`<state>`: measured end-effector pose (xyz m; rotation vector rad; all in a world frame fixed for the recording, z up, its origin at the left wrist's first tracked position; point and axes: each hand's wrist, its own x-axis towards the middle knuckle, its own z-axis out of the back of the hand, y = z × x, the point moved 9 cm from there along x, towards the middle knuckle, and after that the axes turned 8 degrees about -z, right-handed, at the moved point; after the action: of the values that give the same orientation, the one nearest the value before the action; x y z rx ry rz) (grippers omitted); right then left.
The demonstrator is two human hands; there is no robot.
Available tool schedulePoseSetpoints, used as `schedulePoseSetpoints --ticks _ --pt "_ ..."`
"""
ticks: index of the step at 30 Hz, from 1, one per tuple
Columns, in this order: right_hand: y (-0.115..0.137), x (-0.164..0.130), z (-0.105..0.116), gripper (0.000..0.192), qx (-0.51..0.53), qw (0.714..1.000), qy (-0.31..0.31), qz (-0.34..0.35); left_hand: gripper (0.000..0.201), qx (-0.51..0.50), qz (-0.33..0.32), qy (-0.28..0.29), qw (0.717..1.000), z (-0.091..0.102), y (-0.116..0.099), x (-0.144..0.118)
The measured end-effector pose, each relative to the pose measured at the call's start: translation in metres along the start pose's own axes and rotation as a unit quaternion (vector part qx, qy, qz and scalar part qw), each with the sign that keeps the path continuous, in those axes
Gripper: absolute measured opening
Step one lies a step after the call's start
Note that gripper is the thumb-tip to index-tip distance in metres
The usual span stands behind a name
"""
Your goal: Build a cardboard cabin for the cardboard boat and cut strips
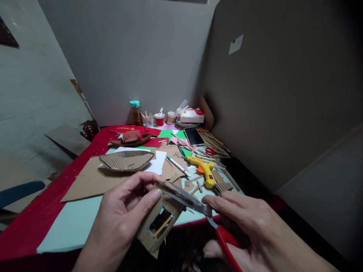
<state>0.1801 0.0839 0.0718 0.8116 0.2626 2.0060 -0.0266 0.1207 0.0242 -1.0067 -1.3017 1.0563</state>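
Observation:
My left hand (124,215) grips a small cardboard box-like piece (147,241) by its upper left edge, thumb on the front. A rectangular window is cut in its face, with a thin wooden strip across the opening. My right hand (249,223) holds red-handled scissors (227,238), whose metal blades lie along the top edge of the cardboard piece. Whether the blades are closed on the cardboard I cannot tell. Beyond my left hand, a cardboard boat hull (127,160) rests on white paper and a cardboard sheet (87,177).
A yellow glue gun (204,166), a marker (178,166) and cardboard scraps lie past my hands. Farther back are a brown model boat (132,138), a tablet (194,136), several cups, a bottle (136,113) and red-handled scissors (210,151). Grey panels (136,56) stand behind the table.

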Motion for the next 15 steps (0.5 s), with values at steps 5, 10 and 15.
schedulePoseSetpoints --ticks 5,10,15 --pt "0.004 0.008 -0.002 0.037 -0.024 1.000 0.000 0.019 0.019 0.015 0.028 -0.051 0.998 0.006 -0.003 -0.001" --pt "0.004 0.013 -0.006 0.040 -0.037 0.999 0.000 0.023 0.015 0.008 0.017 -0.093 0.995 0.007 -0.009 0.000" --pt "0.002 0.016 -0.014 0.039 -0.058 0.998 0.006 0.033 0.007 0.001 0.007 -0.076 0.997 -0.002 -0.011 0.002"
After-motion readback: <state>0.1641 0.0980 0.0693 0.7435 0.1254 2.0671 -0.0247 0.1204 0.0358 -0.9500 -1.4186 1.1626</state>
